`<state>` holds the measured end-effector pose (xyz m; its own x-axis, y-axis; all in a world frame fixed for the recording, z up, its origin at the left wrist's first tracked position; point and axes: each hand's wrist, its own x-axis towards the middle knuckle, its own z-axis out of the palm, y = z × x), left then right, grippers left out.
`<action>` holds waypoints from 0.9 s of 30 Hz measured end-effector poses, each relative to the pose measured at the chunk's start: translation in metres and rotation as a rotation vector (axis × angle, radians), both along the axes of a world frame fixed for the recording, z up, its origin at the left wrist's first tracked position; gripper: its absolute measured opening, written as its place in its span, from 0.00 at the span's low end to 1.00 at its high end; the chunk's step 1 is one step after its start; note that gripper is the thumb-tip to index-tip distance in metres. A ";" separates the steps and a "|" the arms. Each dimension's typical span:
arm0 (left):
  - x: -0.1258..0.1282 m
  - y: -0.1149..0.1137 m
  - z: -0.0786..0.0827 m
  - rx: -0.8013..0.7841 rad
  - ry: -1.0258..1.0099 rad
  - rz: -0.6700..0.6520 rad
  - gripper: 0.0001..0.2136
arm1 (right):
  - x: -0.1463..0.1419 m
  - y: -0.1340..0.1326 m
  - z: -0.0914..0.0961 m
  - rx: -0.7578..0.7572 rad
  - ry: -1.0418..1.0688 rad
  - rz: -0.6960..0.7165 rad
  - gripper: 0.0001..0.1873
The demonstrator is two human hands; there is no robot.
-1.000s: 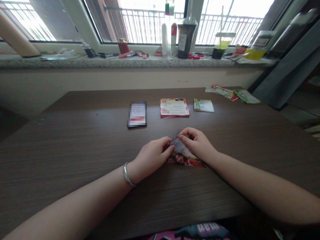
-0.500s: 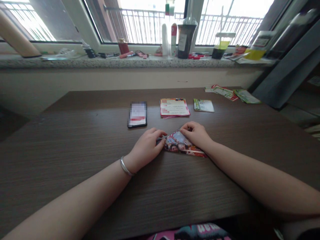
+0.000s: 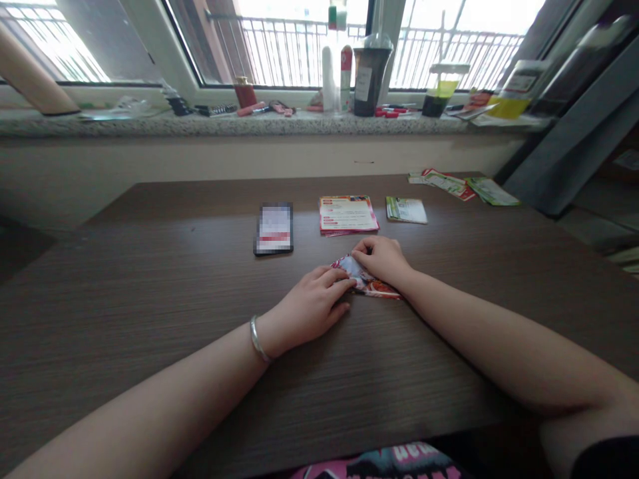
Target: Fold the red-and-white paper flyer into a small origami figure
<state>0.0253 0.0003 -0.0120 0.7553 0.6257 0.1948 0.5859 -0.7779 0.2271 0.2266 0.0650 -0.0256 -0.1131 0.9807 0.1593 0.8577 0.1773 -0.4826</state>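
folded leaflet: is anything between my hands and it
Nothing visible. The left hand and right hand both touch the folded leaflet directly. The phone and card stack lie farther back on the table.

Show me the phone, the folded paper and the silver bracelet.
phone [image 3: 273,229], head view, middle of its screen.
folded paper [image 3: 375,287], head view, red corner showing nearest the camera.
silver bracelet [image 3: 257,338], head view, middle of the visible band.

The dark wood-grain tabletop [image 3: 150,279] carries a phone [image 3: 273,229], a leaflet stack [image 3: 348,214] and green cards [image 3: 406,209] in a row above centre, loose leaflets [image 3: 449,183] at upper right, and a folded paper [image 3: 372,286] at centre.
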 end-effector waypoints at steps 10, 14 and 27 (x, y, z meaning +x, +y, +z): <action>0.006 -0.009 -0.002 0.055 0.141 0.106 0.25 | -0.004 0.012 -0.002 -0.012 -0.009 -0.057 0.10; 0.006 -0.010 -0.004 0.069 0.151 0.135 0.25 | -0.004 0.017 -0.005 0.002 -0.007 -0.051 0.10; 0.008 -0.013 -0.008 0.036 0.134 0.184 0.26 | -0.001 0.024 -0.007 0.008 0.055 -0.073 0.09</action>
<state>0.0336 -0.0123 -0.0202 0.6495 0.7500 0.1251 0.7419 -0.6611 0.1120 0.2252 0.0893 -0.0327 -0.0320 0.9848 0.1707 0.8408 0.1188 -0.5281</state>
